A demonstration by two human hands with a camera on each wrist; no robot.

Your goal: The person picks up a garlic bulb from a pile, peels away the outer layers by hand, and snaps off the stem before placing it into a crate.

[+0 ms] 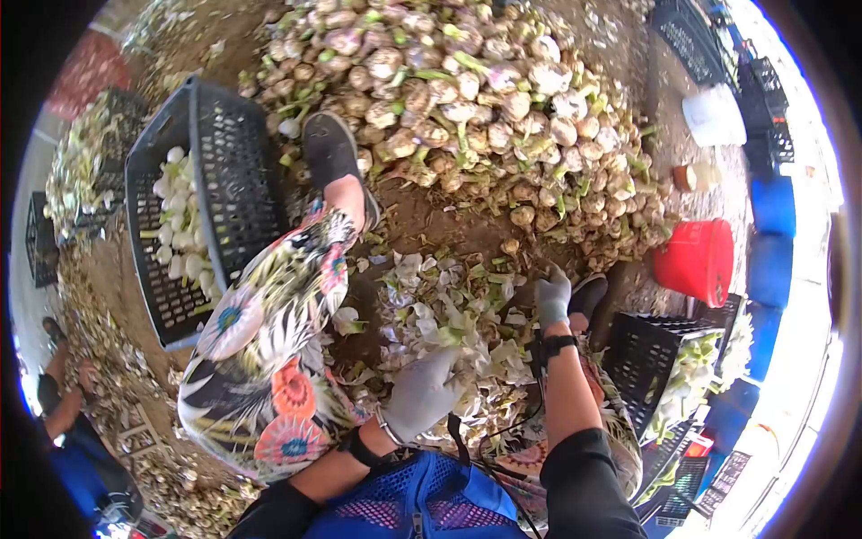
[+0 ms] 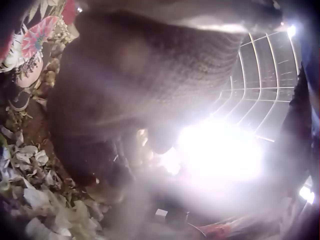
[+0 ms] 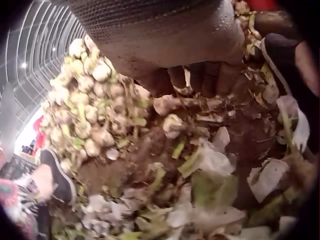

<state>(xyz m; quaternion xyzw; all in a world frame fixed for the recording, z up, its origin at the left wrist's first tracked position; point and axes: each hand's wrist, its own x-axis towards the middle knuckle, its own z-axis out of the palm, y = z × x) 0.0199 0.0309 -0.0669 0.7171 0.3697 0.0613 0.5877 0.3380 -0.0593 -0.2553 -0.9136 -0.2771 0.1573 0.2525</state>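
In the head view, my left hand (image 1: 422,395) wears a pale grey glove and is over a heap of loose garlic skins (image 1: 431,310) between my legs. The left wrist view is blurred and dark, and what those fingers hold, if anything, cannot be told. My right hand (image 1: 552,298), also gloved, reaches down at the near right edge of the big garlic pile (image 1: 503,117). In the right wrist view its fingers point to the soil, thumb and fingers apart, with a thin pale stalk (image 3: 187,77) showing between them. A small garlic bulb (image 3: 173,125) lies just below the fingertips.
A black crate (image 1: 238,171) with trimmed white bulbs (image 1: 180,216) stands tilted at my left. On the right are a red bucket (image 1: 696,260), a white bucket (image 1: 714,117) and another black crate (image 1: 642,364) by leafy stalks. Another person (image 1: 81,449) sits at far left.
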